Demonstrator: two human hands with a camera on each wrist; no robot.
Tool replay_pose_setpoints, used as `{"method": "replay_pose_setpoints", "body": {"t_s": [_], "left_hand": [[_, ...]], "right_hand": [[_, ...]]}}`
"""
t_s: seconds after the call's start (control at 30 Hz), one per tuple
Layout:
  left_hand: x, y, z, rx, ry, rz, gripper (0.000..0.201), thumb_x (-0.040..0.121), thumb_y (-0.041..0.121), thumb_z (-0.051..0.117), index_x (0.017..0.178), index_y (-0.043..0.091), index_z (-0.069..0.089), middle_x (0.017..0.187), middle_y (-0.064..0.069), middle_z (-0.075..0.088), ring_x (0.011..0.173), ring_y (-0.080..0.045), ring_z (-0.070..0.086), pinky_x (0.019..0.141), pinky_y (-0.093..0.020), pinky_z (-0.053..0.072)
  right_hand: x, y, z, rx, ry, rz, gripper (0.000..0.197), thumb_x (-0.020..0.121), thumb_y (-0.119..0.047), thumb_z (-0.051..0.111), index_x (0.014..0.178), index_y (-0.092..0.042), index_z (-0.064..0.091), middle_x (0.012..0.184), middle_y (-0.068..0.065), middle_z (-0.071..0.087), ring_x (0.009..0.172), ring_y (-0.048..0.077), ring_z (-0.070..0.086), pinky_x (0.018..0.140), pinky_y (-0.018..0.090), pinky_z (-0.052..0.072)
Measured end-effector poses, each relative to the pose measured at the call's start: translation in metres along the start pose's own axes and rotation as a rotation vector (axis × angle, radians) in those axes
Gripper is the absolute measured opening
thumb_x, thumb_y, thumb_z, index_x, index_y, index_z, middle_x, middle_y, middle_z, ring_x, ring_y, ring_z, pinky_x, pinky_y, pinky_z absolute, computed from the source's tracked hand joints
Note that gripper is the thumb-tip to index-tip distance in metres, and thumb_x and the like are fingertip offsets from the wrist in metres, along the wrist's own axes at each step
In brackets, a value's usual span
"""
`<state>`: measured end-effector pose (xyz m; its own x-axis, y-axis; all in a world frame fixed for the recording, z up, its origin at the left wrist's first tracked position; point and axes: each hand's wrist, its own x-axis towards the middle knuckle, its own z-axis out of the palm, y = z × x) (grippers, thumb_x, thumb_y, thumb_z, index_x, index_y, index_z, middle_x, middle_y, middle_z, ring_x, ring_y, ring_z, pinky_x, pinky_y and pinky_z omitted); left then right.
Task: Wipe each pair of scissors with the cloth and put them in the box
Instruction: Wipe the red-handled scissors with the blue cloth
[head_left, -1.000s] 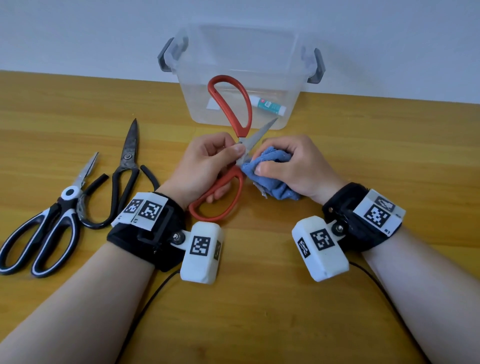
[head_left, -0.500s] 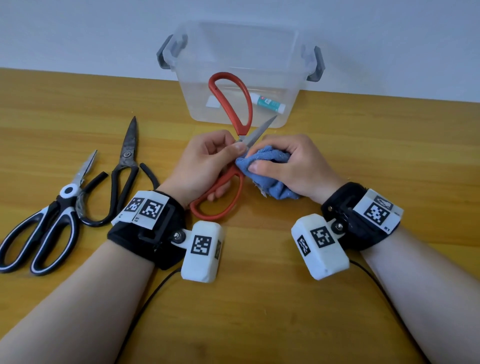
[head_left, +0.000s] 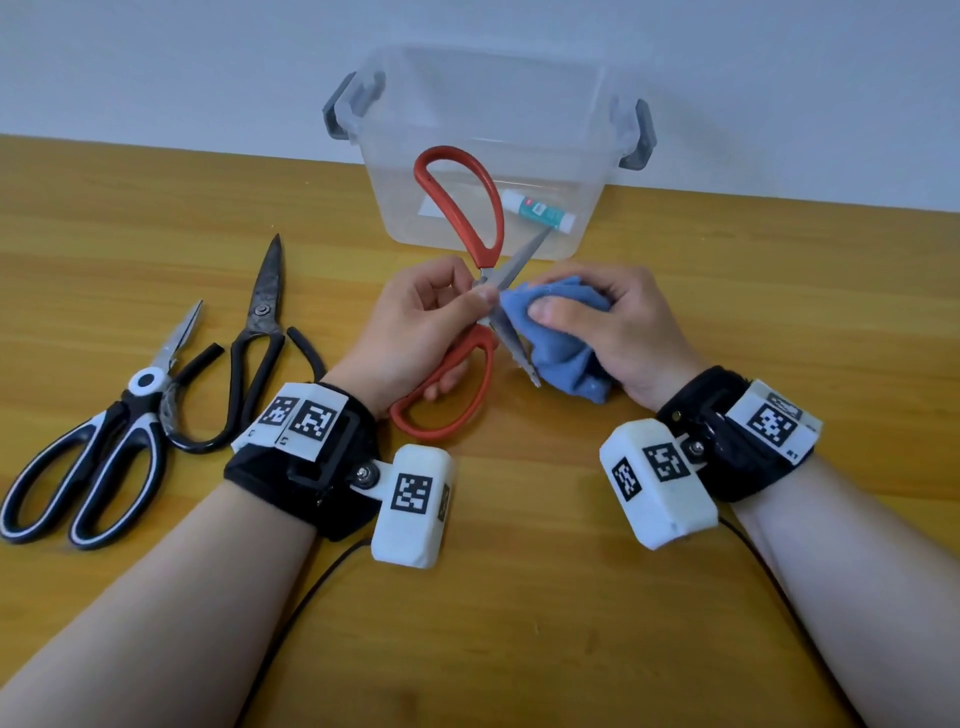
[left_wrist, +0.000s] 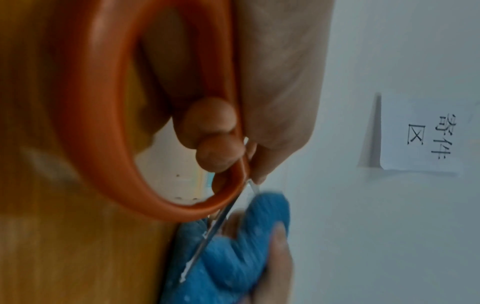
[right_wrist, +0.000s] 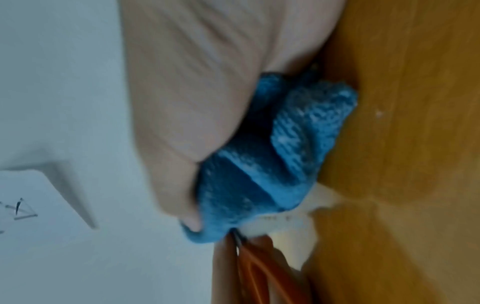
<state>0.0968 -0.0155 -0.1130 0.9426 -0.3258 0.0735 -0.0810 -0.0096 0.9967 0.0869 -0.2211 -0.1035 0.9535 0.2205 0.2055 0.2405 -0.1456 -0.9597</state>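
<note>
My left hand (head_left: 423, 319) grips the red-handled scissors (head_left: 470, 208) near their pivot, fingers curled through the lower red loop (left_wrist: 103, 123). The scissors are spread open, one blade pointing up-right towards the box, the other (head_left: 514, 345) pointing down towards me. My right hand (head_left: 613, 322) holds the bunched blue cloth (head_left: 566, 338) against that lower blade, thumb on top of the cloth (right_wrist: 262, 164). The blade edge lies against the cloth (left_wrist: 233, 257). Behind them stands the clear plastic box (head_left: 587, 171) with grey handles.
On the table to the left lie black-and-white kitchen scissors (head_left: 104, 431) and old black iron scissors (head_left: 254, 332). Inside the box sits a small white and teal tube (head_left: 537, 209). Cables trail from both wrist cameras. The wooden table (head_left: 779, 312) meets a pale wall behind the box.
The right hand has slid the blue cloth along the lower blade, whose tip now shows below the cloth. The left hand keeps its grip on the red scissors.
</note>
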Motion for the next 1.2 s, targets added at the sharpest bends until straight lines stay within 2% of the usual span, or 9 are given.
{"method": "replay_pose_setpoints", "body": {"t_s": [0.13,0.33,0.47,0.6,0.73,0.8,0.9,1.1,1.2], "left_hand": [[0.000,0.001,0.000,0.046,0.021,-0.025,0.026,0.107,0.013,0.052,0.084,0.003,0.048,0.037,-0.008,0.038,0.023,-0.020,0.036,0.030,-0.018,0.025],[0.002,0.000,-0.005,-0.026,0.063,-0.018,0.032,0.107,0.019,0.053,0.078,0.009,0.046,0.065,-0.048,0.048,0.025,-0.021,0.035,0.030,-0.017,0.024],[0.002,0.000,-0.005,-0.077,0.084,-0.035,0.024,0.107,0.018,0.054,0.087,0.006,0.050,0.072,-0.045,0.054,0.026,-0.019,0.037,0.030,-0.016,0.024],[0.001,0.000,-0.005,-0.104,0.109,-0.061,0.026,0.107,0.018,0.053,0.083,0.008,0.048,0.068,-0.020,0.067,0.027,-0.015,0.040,0.028,-0.017,0.024],[0.000,0.002,-0.002,-0.051,0.082,-0.073,0.022,0.107,0.020,0.054,0.090,0.005,0.053,0.068,-0.019,0.068,0.027,-0.016,0.041,0.029,-0.018,0.027],[-0.001,0.003,-0.001,-0.026,0.084,-0.074,0.023,0.107,0.021,0.055,0.091,0.004,0.055,0.068,-0.020,0.067,0.028,-0.016,0.042,0.029,-0.018,0.028],[-0.005,0.008,0.001,-0.017,0.120,-0.092,0.027,0.106,0.023,0.055,0.089,0.003,0.056,0.054,-0.009,0.064,0.026,-0.014,0.041,0.029,-0.018,0.027],[-0.027,0.030,0.008,-0.084,0.243,-0.130,0.040,0.107,0.029,0.053,0.084,-0.003,0.062,0.041,-0.001,0.053,0.026,-0.013,0.037,0.031,-0.019,0.026],[-0.040,0.056,0.008,-0.134,0.310,-0.128,0.045,0.106,0.034,0.054,0.084,-0.004,0.064,0.041,-0.006,0.048,0.028,-0.014,0.036,0.032,-0.020,0.026]], "right_hand": [[0.001,0.000,0.010,-0.256,-0.110,-0.095,0.015,0.088,-0.015,0.078,0.094,-0.029,0.076,0.096,-0.005,0.075,0.091,0.011,0.070,0.081,0.024,0.054],[0.000,-0.003,0.009,-0.437,-0.197,-0.054,0.009,0.077,-0.013,0.082,0.078,-0.021,0.076,0.078,-0.009,0.069,0.067,0.009,0.064,0.059,0.026,0.051],[-0.001,-0.004,0.006,-0.455,-0.262,0.007,0.010,0.061,-0.033,0.072,0.060,-0.024,0.067,0.068,-0.006,0.066,0.061,0.018,0.061,0.055,0.035,0.046],[0.001,-0.002,-0.007,0.006,-0.028,0.127,0.019,0.064,-0.018,0.064,0.053,-0.018,0.048,0.058,0.016,0.042,0.054,0.034,0.036,0.047,0.040,0.035],[0.000,-0.005,-0.009,0.208,0.057,0.208,0.032,0.079,-0.013,0.059,0.058,-0.007,0.036,0.055,0.022,0.017,0.047,0.032,0.018,0.032,0.042,0.021],[0.002,-0.002,-0.008,0.258,0.104,0.227,0.034,0.085,-0.013,0.061,0.053,-0.015,0.047,0.049,0.015,0.029,0.051,0.026,0.029,0.040,0.045,0.031],[0.004,0.003,-0.010,0.425,0.188,0.315,0.032,0.088,-0.029,0.061,0.058,-0.020,0.059,0.056,0.004,0.042,0.053,0.023,0.041,0.054,0.031,0.033],[0.000,-0.015,0.002,0.439,0.436,0.517,0.044,0.096,-0.048,0.064,0.122,-0.013,0.067,0.064,0.011,0.048,0.046,0.025,0.050,0.042,0.025,0.038],[-0.008,-0.033,0.008,0.590,0.447,0.702,0.039,0.094,-0.048,0.067,0.108,-0.012,0.070,0.068,0.003,0.061,0.054,0.018,0.062,0.050,0.024,0.050]]}}
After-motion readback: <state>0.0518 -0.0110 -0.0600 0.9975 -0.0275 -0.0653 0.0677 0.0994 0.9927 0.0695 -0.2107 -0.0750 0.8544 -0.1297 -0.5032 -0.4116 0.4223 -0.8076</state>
